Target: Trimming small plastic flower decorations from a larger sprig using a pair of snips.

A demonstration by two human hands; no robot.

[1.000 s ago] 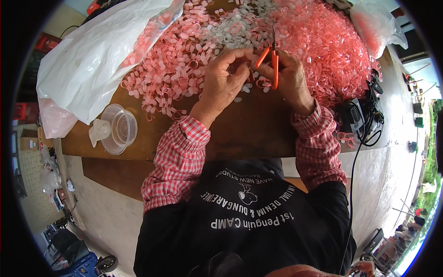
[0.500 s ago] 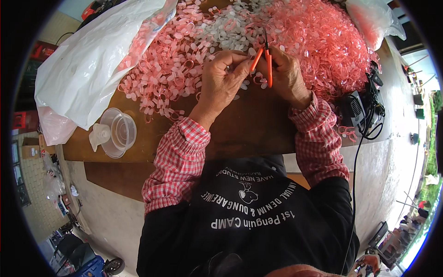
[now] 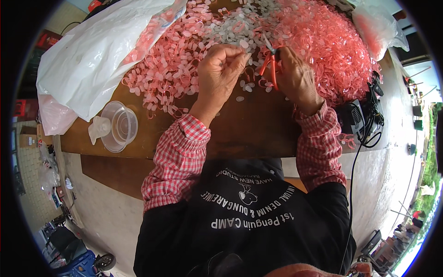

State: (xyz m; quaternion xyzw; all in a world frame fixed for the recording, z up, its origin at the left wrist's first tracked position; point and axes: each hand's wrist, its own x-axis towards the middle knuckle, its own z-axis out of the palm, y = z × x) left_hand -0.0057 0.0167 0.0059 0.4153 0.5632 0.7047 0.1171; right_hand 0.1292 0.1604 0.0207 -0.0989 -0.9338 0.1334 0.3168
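My left hand (image 3: 218, 79) is closed, thumb and fingertips pinched on a small pale oval plastic piece (image 3: 243, 44). In my right hand (image 3: 297, 76) are small orange-handled pliers (image 3: 273, 69), whose metal jaws point up and away toward the piles. The jaws are apart from the left fingertips. Just beyond both hands lie loose translucent white oval pieces (image 3: 235, 25). A heap of pink clear plastic loops (image 3: 323, 46) rises by the right hand, while pink pieces with pale oval tabs (image 3: 173, 64) spread by the left. Several loose ovals (image 3: 247, 86) lie between the wrists.
A white plastic bag (image 3: 92, 64) covers the table's far left. Nearer stands a clear round tub (image 3: 121, 127) with a crumpled whitish piece (image 3: 98, 129) at its side. A dark device with a cable (image 3: 355, 117) sits at the right edge of the brown table (image 3: 249, 138).
My hands have drawn apart, the right one moving right with the pliers. The pale oval piece now shows above the left fingertips. More loose ovals show between the hands.
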